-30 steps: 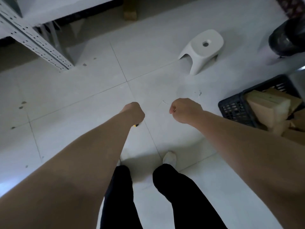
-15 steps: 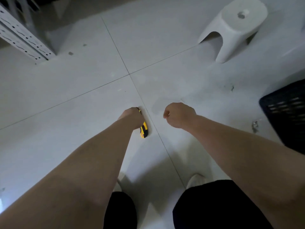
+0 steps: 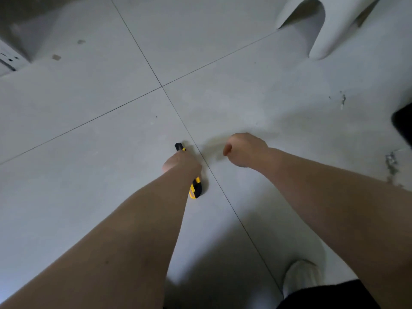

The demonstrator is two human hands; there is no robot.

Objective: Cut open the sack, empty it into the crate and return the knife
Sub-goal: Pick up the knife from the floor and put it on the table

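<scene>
The fingers of the left hand (image 3: 181, 162) curl around a yellow-and-black knife (image 3: 195, 190), hiding its middle; the black tip pokes out ahead of the knuckles and the striped tail shows behind the wrist. The knife sits low over the grey tiled floor (image 3: 89, 152), just left of a grout line; whether it touches the tile I cannot tell. The right hand (image 3: 245, 150) is balled into a loose fist with nothing visible in it, near the left hand across that line. A white plastic stool (image 3: 334, 25) stands at the upper right. A pale shoe (image 3: 301, 277) shows at the bottom.
</scene>
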